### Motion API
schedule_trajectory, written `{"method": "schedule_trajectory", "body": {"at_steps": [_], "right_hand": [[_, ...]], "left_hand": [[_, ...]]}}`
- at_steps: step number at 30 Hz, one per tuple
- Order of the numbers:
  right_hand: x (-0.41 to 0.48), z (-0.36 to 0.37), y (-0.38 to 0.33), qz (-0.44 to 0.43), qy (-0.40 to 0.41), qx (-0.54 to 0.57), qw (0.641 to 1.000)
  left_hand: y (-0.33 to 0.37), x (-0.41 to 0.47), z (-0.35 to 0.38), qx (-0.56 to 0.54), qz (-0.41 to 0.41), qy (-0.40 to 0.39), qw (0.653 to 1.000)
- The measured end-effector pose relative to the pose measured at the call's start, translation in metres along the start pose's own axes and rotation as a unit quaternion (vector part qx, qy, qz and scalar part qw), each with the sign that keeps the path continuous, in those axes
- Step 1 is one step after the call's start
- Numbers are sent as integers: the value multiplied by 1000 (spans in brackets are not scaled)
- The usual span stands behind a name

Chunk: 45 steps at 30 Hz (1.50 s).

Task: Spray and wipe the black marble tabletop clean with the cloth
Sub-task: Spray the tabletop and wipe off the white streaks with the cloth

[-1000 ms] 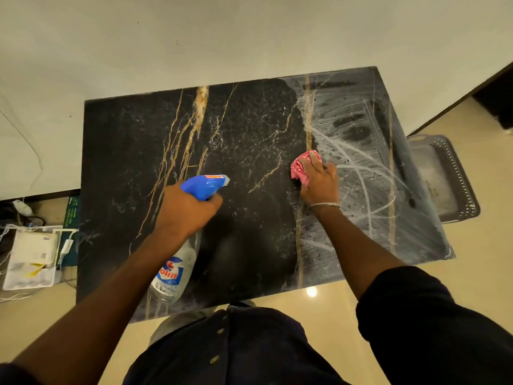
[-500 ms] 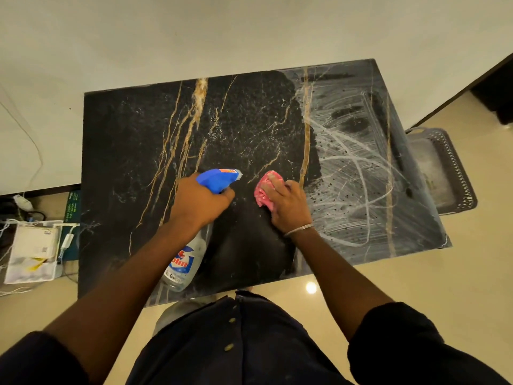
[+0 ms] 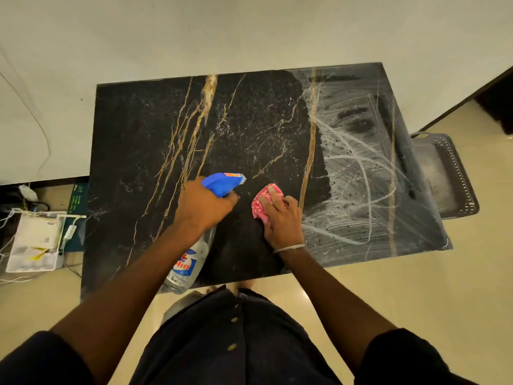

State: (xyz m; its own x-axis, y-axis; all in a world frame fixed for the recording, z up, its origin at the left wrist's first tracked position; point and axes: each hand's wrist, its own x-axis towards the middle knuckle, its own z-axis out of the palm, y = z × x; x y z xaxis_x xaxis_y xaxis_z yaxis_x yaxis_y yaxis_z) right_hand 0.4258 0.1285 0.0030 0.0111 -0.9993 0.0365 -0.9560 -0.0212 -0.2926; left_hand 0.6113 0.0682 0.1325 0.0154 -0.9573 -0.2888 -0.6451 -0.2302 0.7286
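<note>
Pale wall (image 3: 249, 31) backs the far edge of the black marble counter (image 3: 133, 129), and cream floor (image 3: 416, 301) runs along its near side. Your pink cloth (image 3: 262, 202) lies on the stone just toward 6 o'clock from the counter's middle, pinned under your right hand (image 3: 283, 220). The fingers are laid along the top of the cloth and only slightly bent, pressing rather than curling round it, and the forearm reaches in from 5 o'clock. Your left hand (image 3: 205, 207) is wrapped round the neck of the spray bottle (image 3: 222, 181), fingers curled by the trigger. The blue nozzle points toward 2 o'clock and the clear body slants back to the near edge at 7 o'clock. Whether its base rests on the stone cannot be told.

Wiping looks like the step in hand. Over the 3 o'clock third of the slab lie white streaks (image 3: 361, 176) of cleaner, while the dark part from 9 o'clock to the middle shows only gold veins and fine pale specks. You would do well to work the streaked side in long overlapping passes from 12 to 6 o'clock, turning the cloth to a dry face when it smears rather than lifts. Press through a flat palm, not the fingertips. Hold the nozzle clear of the cloth hand, and mind the dark tray (image 3: 449, 176) on the floor at 3 o'clock beyond the counter's edge.
</note>
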Motion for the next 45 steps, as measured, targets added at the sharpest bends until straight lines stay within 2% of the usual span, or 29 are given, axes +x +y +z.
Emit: {"method": "schedule_trajectory", "body": {"at_steps": [3,5,11,15,17,21,23,25,27,31,36,38,41,43,45], "right_hand": [[-9,1,10,-68,-22,-3,997],[-11,-6,35,-63,-15,-8,998],[-18,-30,118,134,27,-20,990],[-24,-21,79,192,47,-2,980],[-31,-13,41,161,45,5,986],[-64,6,-27,12,15,46,999],[-81,10,-35,-52,-8,50,997],[-93,5,-21,-80,-8,45,996],[-100,-2,11,-46,1,42,998],[-110,-20,78,94,30,1,995],[-115,-22,64,202,65,12,977],[-117,-17,38,167,54,23,984],[-119,-7,11,45,1,22,999],[-118,-7,11,-18,-27,19,999],[-116,-14,29,-46,-42,11,998]], "left_hand": [[-5,-1,3,-2,-17,-8,1000],[-7,-2,5,-2,-19,-18,1000],[-12,-11,6,-6,-11,-22,1000],[-12,-26,7,8,-5,-31,999],[-10,-32,9,14,-6,-29,999],[-3,-41,12,20,-8,-13,1000],[-1,-45,13,13,-11,-6,1000],[1,-49,15,13,-11,0,1000],[1,-52,17,18,-10,-3,1000],[2,-64,22,30,12,-21,999],[1,-83,28,47,5,-36,998],[1,-90,31,51,1,-38,998],[2,-95,35,50,-4,-32,998],[4,-96,35,33,-18,-26,999],[6,-93,36,24,-21,-26,999]]}}
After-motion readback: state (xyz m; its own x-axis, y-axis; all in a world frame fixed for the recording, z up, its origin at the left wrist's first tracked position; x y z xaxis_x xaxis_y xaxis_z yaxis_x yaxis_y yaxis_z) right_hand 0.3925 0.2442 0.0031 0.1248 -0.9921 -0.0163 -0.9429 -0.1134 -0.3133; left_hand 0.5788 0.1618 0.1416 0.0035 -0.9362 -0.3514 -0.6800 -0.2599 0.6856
